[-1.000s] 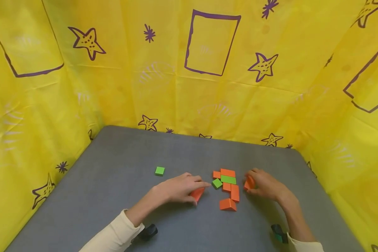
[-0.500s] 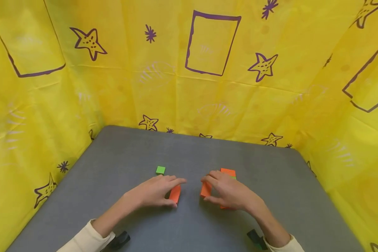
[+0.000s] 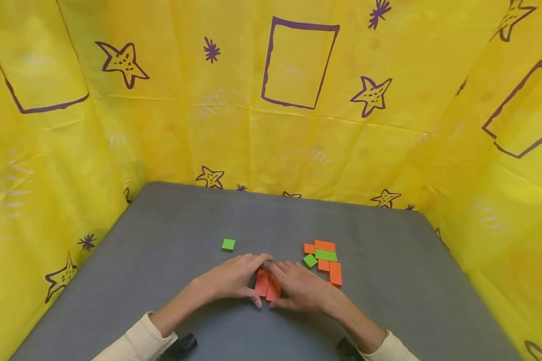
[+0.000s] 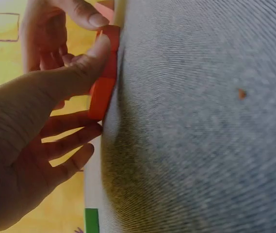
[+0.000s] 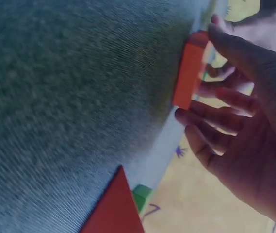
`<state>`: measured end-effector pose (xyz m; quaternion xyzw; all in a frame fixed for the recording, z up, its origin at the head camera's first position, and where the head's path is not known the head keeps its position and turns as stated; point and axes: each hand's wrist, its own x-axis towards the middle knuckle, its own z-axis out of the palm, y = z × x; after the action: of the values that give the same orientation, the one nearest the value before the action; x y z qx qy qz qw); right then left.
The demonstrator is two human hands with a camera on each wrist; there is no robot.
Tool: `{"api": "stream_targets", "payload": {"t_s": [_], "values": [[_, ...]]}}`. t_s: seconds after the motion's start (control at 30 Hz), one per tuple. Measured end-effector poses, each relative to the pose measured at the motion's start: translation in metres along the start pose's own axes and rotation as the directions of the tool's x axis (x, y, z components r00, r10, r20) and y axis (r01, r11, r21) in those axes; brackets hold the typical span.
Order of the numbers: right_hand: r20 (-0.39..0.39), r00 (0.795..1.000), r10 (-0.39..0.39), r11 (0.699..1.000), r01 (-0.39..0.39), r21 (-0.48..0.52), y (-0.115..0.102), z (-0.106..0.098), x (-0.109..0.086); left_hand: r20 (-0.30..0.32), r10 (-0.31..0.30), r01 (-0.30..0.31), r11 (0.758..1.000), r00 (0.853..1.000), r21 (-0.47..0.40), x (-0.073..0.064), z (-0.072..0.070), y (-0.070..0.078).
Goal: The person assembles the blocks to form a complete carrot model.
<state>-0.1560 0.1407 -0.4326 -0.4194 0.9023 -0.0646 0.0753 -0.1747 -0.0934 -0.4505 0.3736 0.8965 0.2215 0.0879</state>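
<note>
Two orange rectangular blocks lie side by side on the grey table between my hands. My left hand (image 3: pixel 230 277) holds the left block (image 3: pixel 261 284), thumb at the near end and fingertips at the far end. Around the right block (image 3: pixel 274 289), my right hand (image 3: pixel 304 290) curves the same way; the right wrist view shows this orange block (image 5: pixel 190 73) between thumb and fingertips. Both hands nearly meet at the fingertips. In the left wrist view the thumb partly covers the orange blocks (image 4: pixel 102 96).
Right of the hands sits a cluster with orange blocks (image 3: pixel 335 274), a green bar (image 3: pixel 325 255) and a green square block (image 3: pixel 309 261). An orange triangular block (image 5: pixel 116 208) is mostly hidden behind my right wrist in the head view. Another green block (image 3: pixel 228 245) lies alone farther left. Yellow cloth (image 3: pixel 176 125) surrounds the table (image 3: pixel 185 215).
Both hands have carried their orange blocks left, away from the cluster. The right hand crossed over the cluster, and the two blocks have come together side by side.
</note>
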Motion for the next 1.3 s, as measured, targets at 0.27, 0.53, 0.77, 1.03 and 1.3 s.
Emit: {"api": "stream_targets", "payload": {"t_s": [0.27, 0.53, 0.77, 1.03, 1.3], "values": [[0.001, 1.000, 0.026, 0.999, -0.026, 0.039, -0.003, 0.004, 0.009, -0.018, 0.018, -0.018, 1.000, 1.000, -0.014, -0.002, 0.001, -0.002], [-0.028, 0.999, 0.037, 0.993, -0.033, 0.115, -0.001, 0.007, 0.011, -0.046, 0.006, -0.007, 0.999, 0.999, -0.032, -0.002, 0.005, 0.000], [-0.038, 0.999, 0.038, 0.991, -0.032, 0.133, -0.001, 0.009, 0.013, -0.049, 0.002, -0.005, 0.999, 0.999, -0.051, -0.001, 0.006, 0.001], [-0.012, 0.998, 0.067, 0.988, -0.064, 0.144, -0.001, 0.010, 0.015, -0.081, 0.020, -0.026, 0.997, 0.997, -0.067, -0.003, 0.010, 0.001], [-0.012, 0.998, 0.058, 0.988, -0.056, 0.146, -0.001, 0.006, 0.015, -0.077, -0.006, -0.002, 0.994, 0.997, -0.106, -0.004, 0.010, -0.001]]}}
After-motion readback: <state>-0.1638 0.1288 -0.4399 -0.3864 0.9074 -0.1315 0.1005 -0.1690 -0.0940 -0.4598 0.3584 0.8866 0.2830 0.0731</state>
